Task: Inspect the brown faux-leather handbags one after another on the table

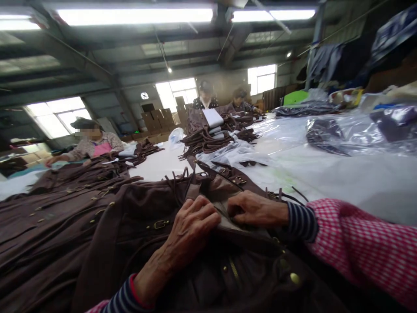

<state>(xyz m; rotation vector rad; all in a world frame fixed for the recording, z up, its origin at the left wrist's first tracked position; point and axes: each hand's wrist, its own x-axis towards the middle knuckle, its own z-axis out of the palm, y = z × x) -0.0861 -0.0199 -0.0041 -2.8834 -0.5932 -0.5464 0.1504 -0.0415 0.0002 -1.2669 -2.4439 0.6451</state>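
As the left hand [192, 226] presses, fingers loosely bent, on the brown jacket [137, 243], the right hand [256, 209] beside it pinches the zip edge [228, 222]. Front not yet closed, more jackets [65, 191] piled beyond the left hand.

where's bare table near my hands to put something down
Widest free patch: white tabletop right of the right hand, bordered by clear plastic bags. A narrower white strip runs between the stacked brown jackets and the heap of brown straps. Around the left hand the dark brown jacket covers everything.
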